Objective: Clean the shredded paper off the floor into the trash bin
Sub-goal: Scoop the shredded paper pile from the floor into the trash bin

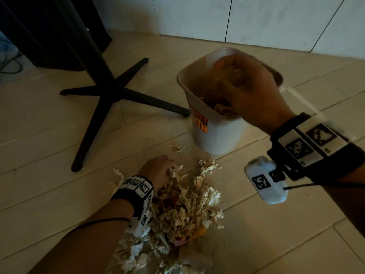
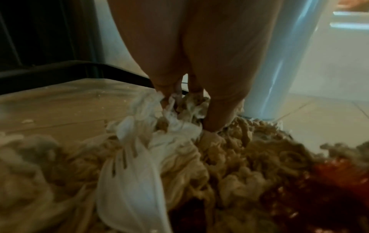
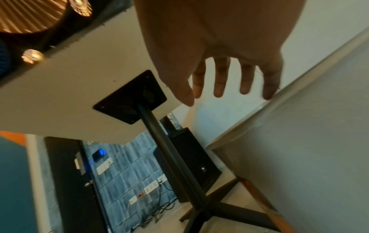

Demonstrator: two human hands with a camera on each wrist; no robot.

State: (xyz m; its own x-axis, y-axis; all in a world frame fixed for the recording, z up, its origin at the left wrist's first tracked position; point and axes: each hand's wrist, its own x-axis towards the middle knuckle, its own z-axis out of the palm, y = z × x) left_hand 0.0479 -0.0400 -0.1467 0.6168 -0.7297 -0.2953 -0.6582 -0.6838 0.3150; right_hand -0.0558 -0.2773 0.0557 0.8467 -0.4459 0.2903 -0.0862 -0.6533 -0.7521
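Orange label on trash bin (image 1: 215,135) (partly hidden), letters unreadable

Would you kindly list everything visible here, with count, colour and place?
shredded paper: one pile, beige and white with red and yellow bits, on the floor in front of the bin; more inside the bin
trash bin: one, white, orange label, upright on the floor
table base: one, black, left of the bin
speaker: one, black, beside the wall
left hand: gripping paper in the pile
right hand: fingers spread, over the bin
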